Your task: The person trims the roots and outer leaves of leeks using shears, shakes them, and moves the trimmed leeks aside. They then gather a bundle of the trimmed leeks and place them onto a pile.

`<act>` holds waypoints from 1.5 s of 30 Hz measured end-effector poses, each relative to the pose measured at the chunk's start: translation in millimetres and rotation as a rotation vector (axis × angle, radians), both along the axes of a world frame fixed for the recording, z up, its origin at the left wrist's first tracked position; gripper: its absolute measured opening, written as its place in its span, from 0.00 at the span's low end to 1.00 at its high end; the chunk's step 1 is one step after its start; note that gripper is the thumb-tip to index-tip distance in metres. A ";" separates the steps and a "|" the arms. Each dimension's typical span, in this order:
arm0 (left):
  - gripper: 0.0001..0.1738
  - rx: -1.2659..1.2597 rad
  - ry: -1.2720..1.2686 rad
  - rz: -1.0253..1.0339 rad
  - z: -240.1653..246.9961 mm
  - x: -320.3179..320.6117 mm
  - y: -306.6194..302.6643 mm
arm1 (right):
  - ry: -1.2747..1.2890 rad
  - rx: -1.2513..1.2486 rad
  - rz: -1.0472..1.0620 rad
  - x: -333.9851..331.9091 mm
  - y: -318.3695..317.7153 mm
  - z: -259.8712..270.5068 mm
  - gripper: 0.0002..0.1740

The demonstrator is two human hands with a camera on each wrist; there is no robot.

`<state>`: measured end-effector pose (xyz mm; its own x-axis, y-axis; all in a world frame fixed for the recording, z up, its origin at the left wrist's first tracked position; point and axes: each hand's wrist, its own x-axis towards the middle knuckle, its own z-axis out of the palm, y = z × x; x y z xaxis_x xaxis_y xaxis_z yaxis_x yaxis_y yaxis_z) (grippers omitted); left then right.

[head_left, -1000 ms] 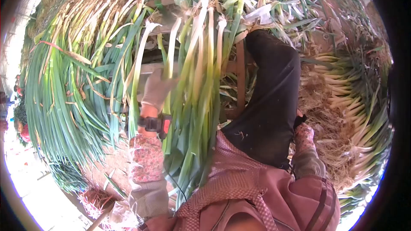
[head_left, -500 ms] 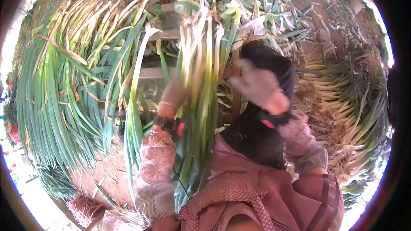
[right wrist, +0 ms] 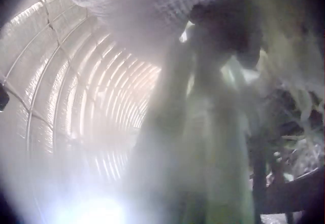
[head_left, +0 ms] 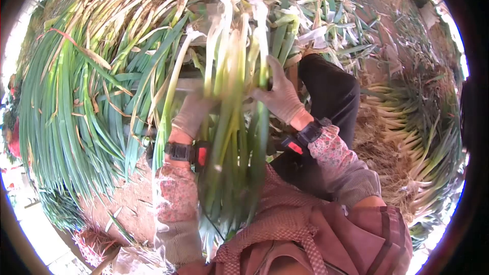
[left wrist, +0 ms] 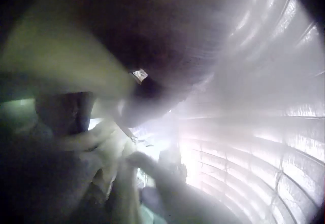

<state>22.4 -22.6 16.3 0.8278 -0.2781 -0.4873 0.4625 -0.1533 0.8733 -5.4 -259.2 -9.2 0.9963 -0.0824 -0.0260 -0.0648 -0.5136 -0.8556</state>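
Note:
A bunch of long green onions (head_left: 232, 137) stands out in the middle of the head view, white ends away from the body, green leaves towards the lap. My gloved left hand (head_left: 193, 112) grips it from the left, fingers partly hidden behind the stalks. On the opposite side my gloved right hand (head_left: 281, 95) holds the stalks, thumb across them and index finger along the white part. The right wrist view shows the knitted glove (right wrist: 147, 18) round pale stalks (right wrist: 223, 158), blurred. One separate green onion (head_left: 174, 79) lies left of the left hand.
A big heap of unpeeled green onions (head_left: 71, 112) fills the left side. Another row (head_left: 402, 114) with roots lies at the right, beyond the bent dark-trousered knee (head_left: 331, 86). Peeled-off leaves (head_left: 326, 25) cover the ground ahead. A rack bar (head_left: 188, 84) runs beneath the bunch.
The right hand has come up from beside the right thigh, over the knee, to the bunch's right side. The bunch's white ends have shifted away from the body.

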 end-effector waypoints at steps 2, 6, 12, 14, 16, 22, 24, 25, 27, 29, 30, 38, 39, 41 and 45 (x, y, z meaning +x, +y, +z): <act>0.18 -0.005 -0.142 -0.039 -50.1 3.3 10.6 | 0.118 -0.084 -0.030 -8.0 -19.3 -15.6 0.50; 0.17 -0.026 -0.017 0.011 -67.3 4.3 4.1 | 0.292 -0.341 0.021 -19.0 -54.3 -46.2 0.43; 0.16 0.090 -0.388 -0.209 -137.0 12.0 25.2 | 0.083 -0.689 0.156 -3.7 -30.7 -3.8 0.38; 0.17 0.013 -0.222 -0.136 -111.3 9.6 8.9 | 0.232 -0.497 0.249 13.9 -5.8 10.5 0.38; 0.18 -0.063 -0.047 -0.048 -66.1 6.1 -12.3 | 0.443 -0.479 0.181 34.2 20.8 13.9 0.40; 0.23 -0.149 -0.016 0.018 -40.8 -3.1 1.4 | 0.193 0.344 -0.011 38.0 24.5 -28.0 0.48; 0.22 -0.065 -0.072 -0.024 -55.8 -5.3 10.2 | 0.259 0.830 0.005 22.0 11.6 3.5 0.43; 0.22 -0.023 -0.109 -0.048 -64.5 -3.9 12.8 | 0.338 0.710 -0.020 24.7 6.5 1.0 0.28; 0.21 0.012 -0.135 -0.079 -63.1 0.4 11.7 | 0.371 0.681 -0.002 21.6 -4.5 -6.1 0.21; 0.21 -0.048 -0.036 -0.074 -47.5 -1.5 6.4 | 0.433 0.684 -0.035 12.9 -13.1 -7.7 0.17; 0.21 -0.099 0.043 -0.063 -38.5 -3.0 1.1 | 0.461 0.705 -0.073 10.3 -16.0 -7.9 0.17; 0.15 -0.135 0.118 -0.027 -69.2 2.0 -6.6 | 0.224 -0.018 -0.068 -0.6 -64.1 -36.5 0.25; 0.16 -0.065 0.049 -0.087 -75.9 3.0 -6.5 | 0.128 -0.167 -0.058 -1.8 -62.3 -30.8 0.26; 0.17 0.010 -0.022 -0.142 -89.9 4.6 -8.3 | 0.021 -0.453 -0.049 -2.5 -55.8 -16.8 0.27; 0.21 0.150 -0.360 -0.235 -92.3 5.4 -13.7 | 0.091 -0.772 0.147 13.2 -20.3 -4.6 0.26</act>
<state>27.7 -36.3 -76.0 0.8745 -0.4274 -0.2292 0.0709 -0.3549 0.9322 7.9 -279.4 -13.8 0.9950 0.0221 -0.0972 -0.0027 -0.9687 -0.2481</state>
